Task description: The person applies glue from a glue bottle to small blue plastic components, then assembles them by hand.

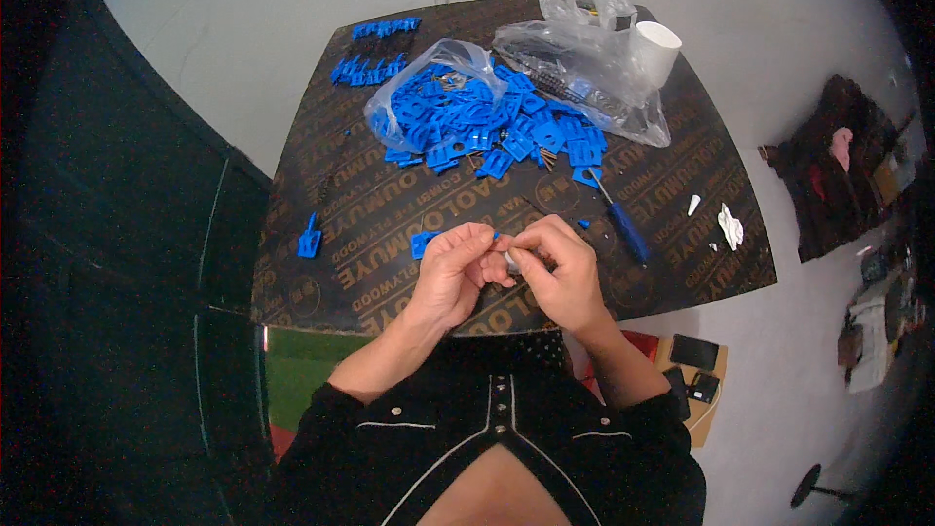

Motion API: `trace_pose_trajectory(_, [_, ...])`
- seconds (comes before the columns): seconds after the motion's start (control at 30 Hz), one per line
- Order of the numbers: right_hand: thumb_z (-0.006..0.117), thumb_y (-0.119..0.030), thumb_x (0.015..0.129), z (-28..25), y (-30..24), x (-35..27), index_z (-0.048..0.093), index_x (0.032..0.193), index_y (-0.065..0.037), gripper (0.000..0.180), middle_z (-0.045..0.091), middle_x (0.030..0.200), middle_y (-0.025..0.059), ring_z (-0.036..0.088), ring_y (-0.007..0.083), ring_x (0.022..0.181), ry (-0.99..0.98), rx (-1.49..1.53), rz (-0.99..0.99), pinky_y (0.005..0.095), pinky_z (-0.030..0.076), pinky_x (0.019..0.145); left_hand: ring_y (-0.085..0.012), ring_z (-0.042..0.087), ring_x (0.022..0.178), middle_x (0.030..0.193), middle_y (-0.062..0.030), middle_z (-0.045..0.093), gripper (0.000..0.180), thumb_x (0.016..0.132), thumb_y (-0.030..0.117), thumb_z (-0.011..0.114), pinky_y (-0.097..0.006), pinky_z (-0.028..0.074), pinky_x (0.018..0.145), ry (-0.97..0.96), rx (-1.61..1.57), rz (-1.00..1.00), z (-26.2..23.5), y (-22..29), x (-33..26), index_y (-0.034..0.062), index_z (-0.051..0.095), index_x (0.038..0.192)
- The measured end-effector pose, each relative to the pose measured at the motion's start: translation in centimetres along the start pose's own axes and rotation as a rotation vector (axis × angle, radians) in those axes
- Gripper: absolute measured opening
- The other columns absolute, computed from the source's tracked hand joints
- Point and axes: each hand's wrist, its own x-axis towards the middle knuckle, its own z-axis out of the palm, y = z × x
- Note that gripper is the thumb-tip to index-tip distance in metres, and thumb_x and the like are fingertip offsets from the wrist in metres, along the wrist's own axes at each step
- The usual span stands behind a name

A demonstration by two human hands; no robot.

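Observation:
My left hand [456, 268] and my right hand [563, 273] meet over the near edge of a dark brown plywood board [390, 205]. Their fingertips pinch a small pale part [509, 259] between them; a bit of blue plastic shows at the left fingertips. A loose blue plastic clip [423, 243] lies just left of my left hand. A blue-handled screwdriver [623, 224] lies to the right of my right hand. What exactly the fingers grip is mostly hidden.
A heap of blue plastic clips [487, 122] spills from a clear bag at the board's middle back. More clips [368, 68] sit in rows at the back left, one clip [310, 239] at the left edge. Another clear bag [584, 68] and a white cup [654, 49] stand back right.

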Motion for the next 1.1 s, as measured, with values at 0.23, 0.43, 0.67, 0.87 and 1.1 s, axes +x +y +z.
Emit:
trace_pose_trajectory(0.23, [0.060, 0.002, 0.082, -0.32, -0.34, 0.08, 0.060, 0.088, 0.003, 0.006, 0.055, 0.083, 0.0066, 0.056, 0.0099, 0.071, -0.011, 0.065, 0.096, 0.0228, 0.044, 0.062, -0.0141, 0.061, 0.061, 0.082, -0.0110, 0.064, 0.018, 0.091, 0.016, 0.057, -0.033, 0.057, 0.059, -0.010, 0.005, 0.001, 0.17, -0.15, 0.19, -0.0014, 0.058, 0.089])
trace_pose_trajectory(0.43, [0.058, 0.004, 0.082, -0.78, -0.56, 0.22, 0.060, 0.088, 0.003, 0.007, 0.057, 0.085, 0.0084, 0.058, 0.0131, 0.073, -0.035, 0.009, 0.024, 0.0245, 0.046, 0.064, -0.0141, 0.062, 0.060, 0.079, -0.0099, 0.063, 0.018, 0.091, 0.017, 0.057, -0.033, 0.057, 0.059, 0.005, 0.025, 0.006, 0.19, -0.17, 0.18, -0.0010, 0.058, 0.088])
trace_pose_trajectory(0.67, [0.062, 0.006, 0.076, -0.70, -0.20, 0.25, 0.062, 0.087, 0.002, 0.012, 0.058, 0.083, 0.0096, 0.058, 0.0181, 0.073, -0.019, -0.134, -0.074, 0.0275, 0.046, 0.063, -0.0137, 0.062, 0.060, 0.078, -0.0097, 0.064, 0.018, 0.091, 0.017, 0.057, -0.032, 0.057, 0.059, -0.011, 0.013, -0.001, 0.50, -0.12, 0.21, -0.0006, 0.058, 0.088])
trace_pose_trajectory(0.87, [0.065, 0.004, 0.069, -0.41, -0.30, 0.30, 0.060, 0.084, -0.001, 0.016, 0.057, 0.081, 0.0115, 0.056, 0.0299, 0.074, 0.060, -0.366, -0.295, 0.0384, 0.046, 0.063, -0.0144, 0.063, 0.061, 0.078, -0.0102, 0.065, 0.018, 0.091, 0.017, 0.057, -0.030, 0.056, 0.060, -0.004, 0.027, 0.009, 0.49, -0.12, 0.23, -0.0007, 0.058, 0.088])
trace_pose_trajectory(1.1, [0.066, 0.007, 0.066, -0.02, -0.51, 0.28, 0.059, 0.086, 0.001, 0.022, 0.058, 0.080, 0.0127, 0.055, 0.0293, 0.069, 0.120, -0.507, -0.426, 0.0372, 0.046, 0.059, -0.0143, 0.063, 0.062, 0.079, -0.0097, 0.065, 0.018, 0.091, 0.017, 0.057, -0.027, 0.054, 0.061, 0.036, 0.068, 0.041, 0.77, -0.18, 0.18, -0.0009, 0.058, 0.089])
